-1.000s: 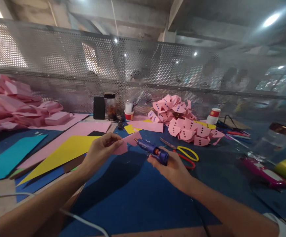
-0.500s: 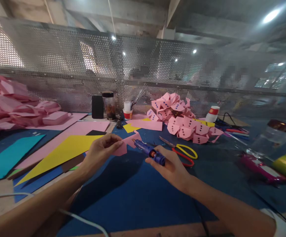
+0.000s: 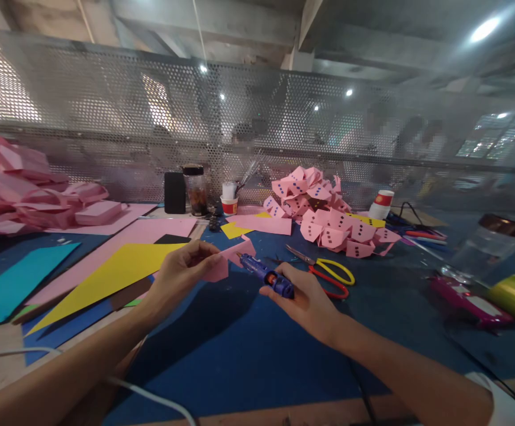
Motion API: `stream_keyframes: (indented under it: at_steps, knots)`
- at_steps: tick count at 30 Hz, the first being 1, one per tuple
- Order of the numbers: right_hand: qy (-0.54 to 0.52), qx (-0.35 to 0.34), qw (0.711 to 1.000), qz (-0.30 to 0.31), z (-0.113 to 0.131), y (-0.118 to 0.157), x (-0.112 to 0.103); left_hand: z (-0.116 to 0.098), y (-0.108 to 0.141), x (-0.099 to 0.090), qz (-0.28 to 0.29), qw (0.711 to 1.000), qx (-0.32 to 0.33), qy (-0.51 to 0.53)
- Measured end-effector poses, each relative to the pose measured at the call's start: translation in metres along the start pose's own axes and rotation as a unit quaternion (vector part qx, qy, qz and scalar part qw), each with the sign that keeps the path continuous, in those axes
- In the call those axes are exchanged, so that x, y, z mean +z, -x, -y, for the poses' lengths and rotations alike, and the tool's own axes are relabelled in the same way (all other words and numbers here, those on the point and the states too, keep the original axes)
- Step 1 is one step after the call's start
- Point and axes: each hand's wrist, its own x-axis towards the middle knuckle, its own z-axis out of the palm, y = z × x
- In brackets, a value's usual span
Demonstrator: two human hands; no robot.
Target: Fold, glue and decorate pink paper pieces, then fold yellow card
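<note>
Between the thumb and fingers of my left hand (image 3: 189, 266) is a folded piece of pink paper (image 3: 218, 271), held above the blue table mat (image 3: 240, 361). My right hand (image 3: 304, 296) is wrapped round a blue glue gun (image 3: 264, 275). The gun's nozzle points left and lies at the paper's edge; whether it touches, I cannot tell. Just beyond my right hand, scissors (image 3: 328, 272) with red and yellow handles lie on the mat.
Behind the scissors is a heap of pink folded paper pieces with dark dots (image 3: 328, 207). A larger pink paper pile (image 3: 31, 183) stands far left. Yellow sheets (image 3: 115, 275) and a turquoise sheet (image 3: 26, 281) lie left. A clear jar (image 3: 491, 248) and magenta tool (image 3: 466, 302) sit right.
The glue gun and my right hand have shifted slightly left, the nozzle moving along the pink paper. My left hand stays nearly where it was.
</note>
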Motion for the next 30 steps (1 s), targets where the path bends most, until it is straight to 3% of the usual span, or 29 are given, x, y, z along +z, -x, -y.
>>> stream_keyframes:
  at_steps: [30]
  knots:
    - [0.061,-0.011,0.998,-0.017,-0.0041,0.0014,0.0001,-0.0022,0.0007,0.0006,0.001,1.000,0.001,-0.022]
